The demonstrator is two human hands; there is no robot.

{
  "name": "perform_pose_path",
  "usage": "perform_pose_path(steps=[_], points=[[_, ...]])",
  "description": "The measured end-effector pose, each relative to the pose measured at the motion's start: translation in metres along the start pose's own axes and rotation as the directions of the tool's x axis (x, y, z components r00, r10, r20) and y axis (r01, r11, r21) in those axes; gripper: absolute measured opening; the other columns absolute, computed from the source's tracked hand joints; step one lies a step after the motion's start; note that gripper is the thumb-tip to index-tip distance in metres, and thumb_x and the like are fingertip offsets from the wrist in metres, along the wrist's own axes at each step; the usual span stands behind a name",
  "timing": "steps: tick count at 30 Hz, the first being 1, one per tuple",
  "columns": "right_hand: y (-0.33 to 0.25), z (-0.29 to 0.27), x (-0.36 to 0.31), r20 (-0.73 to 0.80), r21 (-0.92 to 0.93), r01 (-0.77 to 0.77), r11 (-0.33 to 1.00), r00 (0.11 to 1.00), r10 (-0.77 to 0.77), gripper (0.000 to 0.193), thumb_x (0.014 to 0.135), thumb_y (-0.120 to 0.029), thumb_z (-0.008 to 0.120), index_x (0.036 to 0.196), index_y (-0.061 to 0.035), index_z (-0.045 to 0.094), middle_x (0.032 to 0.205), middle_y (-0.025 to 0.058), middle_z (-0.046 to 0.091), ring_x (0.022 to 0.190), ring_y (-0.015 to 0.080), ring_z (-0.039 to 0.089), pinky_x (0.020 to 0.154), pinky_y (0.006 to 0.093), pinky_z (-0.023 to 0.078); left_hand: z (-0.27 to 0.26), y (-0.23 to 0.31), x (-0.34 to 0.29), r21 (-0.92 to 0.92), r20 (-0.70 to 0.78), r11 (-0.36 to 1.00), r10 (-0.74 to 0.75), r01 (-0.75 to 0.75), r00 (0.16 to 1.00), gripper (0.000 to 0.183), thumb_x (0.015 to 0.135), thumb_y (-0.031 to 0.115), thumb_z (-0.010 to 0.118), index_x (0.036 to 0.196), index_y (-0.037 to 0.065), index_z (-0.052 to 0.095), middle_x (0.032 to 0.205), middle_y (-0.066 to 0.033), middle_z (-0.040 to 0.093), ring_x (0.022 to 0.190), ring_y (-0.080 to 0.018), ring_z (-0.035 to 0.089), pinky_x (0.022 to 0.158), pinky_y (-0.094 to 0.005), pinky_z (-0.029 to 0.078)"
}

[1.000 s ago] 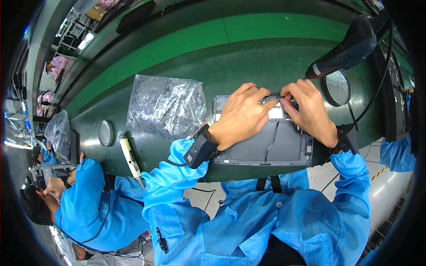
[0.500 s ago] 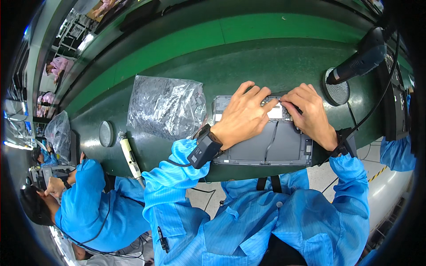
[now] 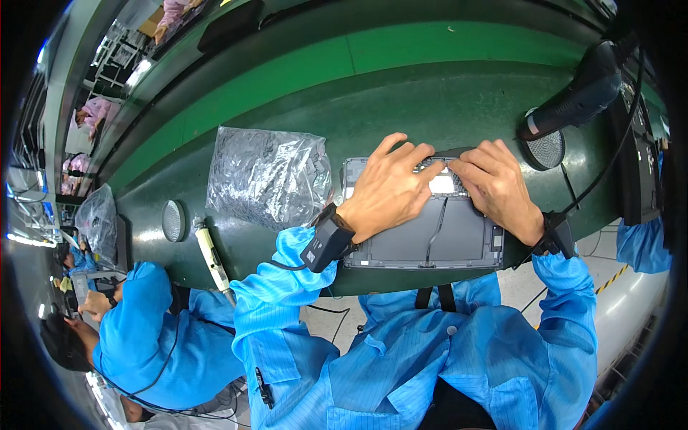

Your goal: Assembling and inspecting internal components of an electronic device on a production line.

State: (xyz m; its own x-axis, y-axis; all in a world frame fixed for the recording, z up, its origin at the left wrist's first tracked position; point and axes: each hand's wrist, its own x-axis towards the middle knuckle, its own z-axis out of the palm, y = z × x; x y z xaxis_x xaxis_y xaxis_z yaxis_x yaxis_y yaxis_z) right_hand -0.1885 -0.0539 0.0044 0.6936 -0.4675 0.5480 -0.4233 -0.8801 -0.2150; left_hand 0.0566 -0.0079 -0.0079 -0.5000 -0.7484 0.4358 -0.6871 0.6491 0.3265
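Observation:
An opened tablet (image 3: 469, 233) lies on the green bench before me, showing dark grey battery panels and a circuit board (image 3: 446, 183) along its far side. My left hand (image 3: 390, 183) rests over the tablet's left part, fingers apart, with the fingertips touching the far edge of the board. Over the board's right end, my right hand (image 3: 494, 183) has its fingers bent and drawn together. Anything pinched there is hidden. A dark strip (image 3: 450, 152) shows at the tablet's far edge between my hands.
A clear plastic bag (image 3: 269, 175) of dark pieces lies to the left. Nearby are a pale-yellow electric screwdriver (image 3: 210, 252) and a round dish (image 3: 173, 221). A black barrelled device (image 3: 577, 97) leans over another round dish (image 3: 546, 149) at right. A co-worker (image 3: 161, 330) sits left.
The fingers of my right hand have drawn closer together over the board. My left hand stays almost in place. The dark strip behind the tablet shows more. At left, the co-worker's hand has shifted.

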Motion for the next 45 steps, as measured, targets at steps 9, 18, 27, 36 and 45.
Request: perform_pose_path(steps=[9,18,27,36,45], points=[[0.002,0.004,-0.003,-0.012,0.05,-0.02,0.999,1.0,0.021,0.024,0.079,0.001,0.08,0.103,-0.0015,0.078,0.096,0.0062,0.07,0.087,0.0257,0.062,0.077,0.0391,0.047,0.0,0.001,0.004,-0.012,-0.034,1.0,-0.01,0.009,0.999,0.034,0.084,0.004,0.072,0.116,0.005,0.08,0.116,-0.0141,0.072,0.105,-0.0326,0.071,0.111,-0.0505,0.049],[0.004,0.004,-0.004,-0.009,0.124,-0.083,0.989,0.996,0.084,0.024,0.081,0.0,0.081,0.104,-0.0025,0.079,0.098,0.0068,0.066,0.092,0.0271,0.061,0.079,0.0398,0.046,-0.003,0.009,0.01,-0.028,0.009,0.996,-0.079,0.079,0.997,0.035,0.083,0.001,0.069,0.116,0.004,0.081,0.115,-0.0127,0.073,0.103,-0.0319,0.07,0.104,-0.0496,0.049],[0.005,-0.006,-0.013,0.063,0.169,-0.224,0.96,0.974,0.216,0.028,0.084,-0.002,0.079,0.11,-0.0115,0.084,0.108,0.007,0.055,0.096,0.0263,0.054,0.085,0.0403,0.043,-0.005,0.01,0.002,-0.003,0.037,0.999,-0.044,0.044,0.998,0.043,0.087,0.004,0.07,0.128,0.008,0.079,0.124,-0.0159,0.07,0.108,-0.0336,0.07,0.118,-0.0571,0.044],[0.014,-0.018,-0.024,0.154,0.097,-0.152,0.984,0.979,0.136,0.04,0.088,-0.02,0.079,0.127,-0.0176,0.084,0.146,0.0149,0.058,0.136,0.0371,0.05,0.112,0.0524,0.037,-0.003,0.013,0.002,0.094,0.064,0.995,-0.028,0.022,0.998,0.045,0.086,0.005,0.071,0.13,0.009,0.076,0.125,-0.0141,0.068,0.11,-0.0325,0.07,0.118,-0.0577,0.043],[0.021,-0.026,-0.022,0.162,0.106,-0.177,0.978,0.974,0.159,0.042,0.089,-0.019,0.076,0.13,-0.0218,0.083,0.165,0.0128,0.051,0.149,0.0405,0.045,0.123,0.0567,0.031,0.0,0.013,0.001,0.122,0.072,0.992,-0.035,0.026,0.997,0.045,0.085,0.005,0.071,0.13,0.008,0.074,0.126,-0.0145,0.067,0.111,-0.0322,0.069,0.121,-0.0581,0.04]])
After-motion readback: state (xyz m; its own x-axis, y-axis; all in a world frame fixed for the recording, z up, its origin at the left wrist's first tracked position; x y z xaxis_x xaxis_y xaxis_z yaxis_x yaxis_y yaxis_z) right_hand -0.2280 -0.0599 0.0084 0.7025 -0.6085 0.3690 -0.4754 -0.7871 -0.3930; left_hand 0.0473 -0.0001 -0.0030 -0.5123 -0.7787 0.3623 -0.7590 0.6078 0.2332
